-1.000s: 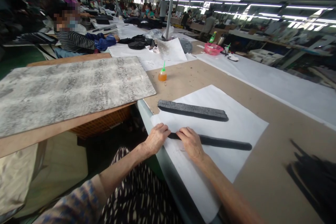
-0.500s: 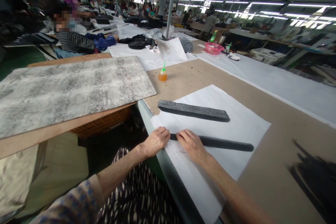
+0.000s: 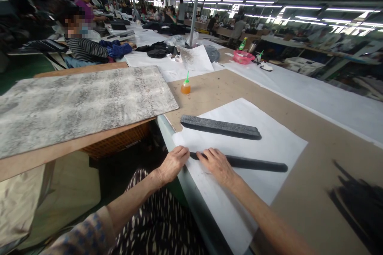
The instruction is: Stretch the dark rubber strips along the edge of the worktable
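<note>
A long narrow black strip lies on a white paper sheet near the table's front edge. My right hand rests on the strip's left end with fingers bent and pressed onto it. My left hand sits at the table edge just left of that end, fingers curled against the paper; what it grips, if anything, is hidden. A thicker grey-black foam bar lies on the same sheet, farther from me.
An orange glue bottle with a green tip stands beyond the paper. A mottled grey board lies to the left. Black material lies at the right. A seated person in a striped top works at the back left.
Both hands have shifted slightly left along the strip's end. The strip and the foam bar have stayed in place.
</note>
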Demonstrator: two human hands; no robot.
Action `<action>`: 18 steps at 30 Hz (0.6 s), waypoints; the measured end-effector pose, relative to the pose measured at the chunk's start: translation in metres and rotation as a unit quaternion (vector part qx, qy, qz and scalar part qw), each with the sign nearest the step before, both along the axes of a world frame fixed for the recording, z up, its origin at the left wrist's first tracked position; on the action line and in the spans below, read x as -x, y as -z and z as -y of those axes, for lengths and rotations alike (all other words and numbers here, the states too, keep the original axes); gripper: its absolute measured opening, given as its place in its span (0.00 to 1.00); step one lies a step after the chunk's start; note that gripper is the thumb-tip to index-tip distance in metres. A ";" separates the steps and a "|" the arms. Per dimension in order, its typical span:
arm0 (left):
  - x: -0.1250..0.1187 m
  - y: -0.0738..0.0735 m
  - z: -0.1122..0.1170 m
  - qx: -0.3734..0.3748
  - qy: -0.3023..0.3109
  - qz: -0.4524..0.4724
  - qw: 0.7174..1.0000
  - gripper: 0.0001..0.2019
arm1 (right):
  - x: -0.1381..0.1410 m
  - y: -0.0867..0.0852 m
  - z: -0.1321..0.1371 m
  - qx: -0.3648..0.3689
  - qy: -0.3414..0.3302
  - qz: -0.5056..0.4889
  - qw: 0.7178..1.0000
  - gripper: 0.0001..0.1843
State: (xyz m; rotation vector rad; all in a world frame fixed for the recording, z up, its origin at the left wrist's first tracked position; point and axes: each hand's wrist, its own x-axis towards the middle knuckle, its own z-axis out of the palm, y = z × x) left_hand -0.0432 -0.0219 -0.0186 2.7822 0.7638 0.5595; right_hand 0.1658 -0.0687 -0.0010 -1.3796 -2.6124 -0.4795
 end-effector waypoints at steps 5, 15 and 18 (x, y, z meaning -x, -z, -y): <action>-0.001 0.004 0.005 0.005 -0.039 0.041 0.998 0.14 | 0.000 -0.001 0.001 -0.002 0.004 -0.009 1.000 0.19; 0.010 0.017 0.002 0.049 -0.097 0.149 0.983 0.19 | -0.016 -0.006 0.017 0.022 0.043 0.003 0.999 0.20; 0.014 0.012 0.007 0.104 -0.132 0.217 0.962 0.19 | -0.011 -0.007 0.021 0.024 0.033 0.001 0.999 0.20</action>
